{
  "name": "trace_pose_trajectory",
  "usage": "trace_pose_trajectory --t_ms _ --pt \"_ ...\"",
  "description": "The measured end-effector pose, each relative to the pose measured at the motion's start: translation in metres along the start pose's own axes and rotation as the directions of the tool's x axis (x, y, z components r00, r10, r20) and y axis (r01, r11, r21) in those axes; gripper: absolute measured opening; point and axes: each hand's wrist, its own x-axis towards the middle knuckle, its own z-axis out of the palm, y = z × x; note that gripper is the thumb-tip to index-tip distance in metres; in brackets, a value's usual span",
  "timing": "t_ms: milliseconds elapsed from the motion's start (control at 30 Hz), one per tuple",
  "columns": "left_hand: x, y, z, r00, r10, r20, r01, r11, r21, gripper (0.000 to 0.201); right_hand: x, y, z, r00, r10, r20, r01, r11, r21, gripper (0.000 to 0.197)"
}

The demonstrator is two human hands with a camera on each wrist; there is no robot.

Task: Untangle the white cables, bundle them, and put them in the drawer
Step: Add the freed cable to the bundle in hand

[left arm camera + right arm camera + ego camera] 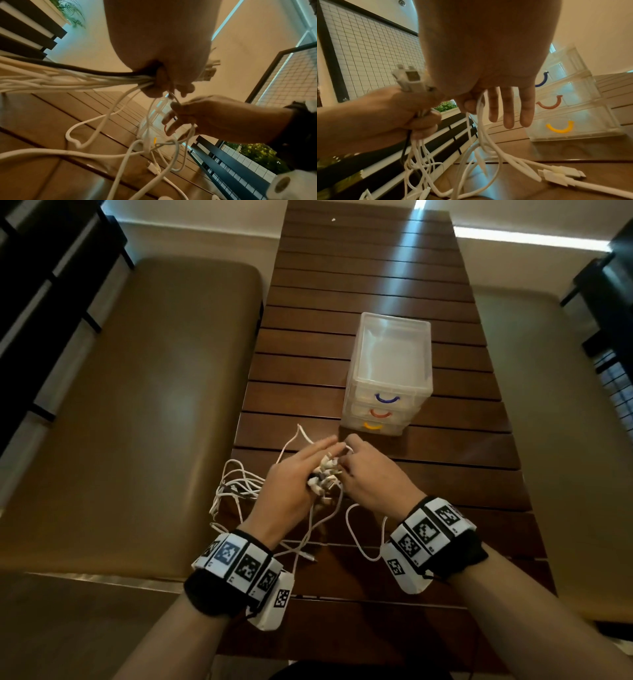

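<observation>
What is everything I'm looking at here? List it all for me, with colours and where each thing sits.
white cables: several, tangled, white, on the table's near end and gathered in both hands
dark cable: one, black, running with the white ones into the left hand
drawer unit: one, clear plastic, three closed drawers with blue, orange and yellow handles, on the table beyond the hands
table: one, dark brown wooden slats, centre
benches: two, tan cushions, either side of the table
wrist bands: two, black with black-and-white markers
left hand: grips the bunch of cable ends
right hand: pinches one white cable, other fingers straight
</observation>
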Motion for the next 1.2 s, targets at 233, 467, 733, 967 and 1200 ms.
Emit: trace_pose_trajectory --t_ms 233,467,733,967,1200 --pt "0.016 0.002 -0.009 0.996 0.000 -0.087 0.025 0.957 0.290 0.011 -0.002 0.003 0.004 0.996 0.006 -0.092 0.004 0.993 0.116 0.037" --pt "0.028 0.000 -0.027 0.934 -0.079 -0.348 0.114 0.990 0.081 0.019 0.012 0.013 -0.006 0.973 0.178 -0.150 -0.125 0.943 0.308 0.044" --pt "0.038 -0.027 -0.039 0.787 -0.335 -0.519 0.275 0.942 -0.191 0.024 0.012 0.031 0.002 0.957 0.289 -0.033 -0.267 0.918 0.294 0.037" --pt "0.045 -0.058 -0.063 0.579 -0.506 -0.639 0.382 0.861 -0.335 0.016 0.004 0.047 0.005 0.971 0.236 0.049 -0.229 0.843 0.486 0.047" --pt "0.042 -0.074 -0.075 0.544 -0.528 -0.652 0.412 0.845 -0.340 0.021 0.001 0.063 0.002 0.909 0.407 0.094 -0.396 0.767 0.504 0.028"
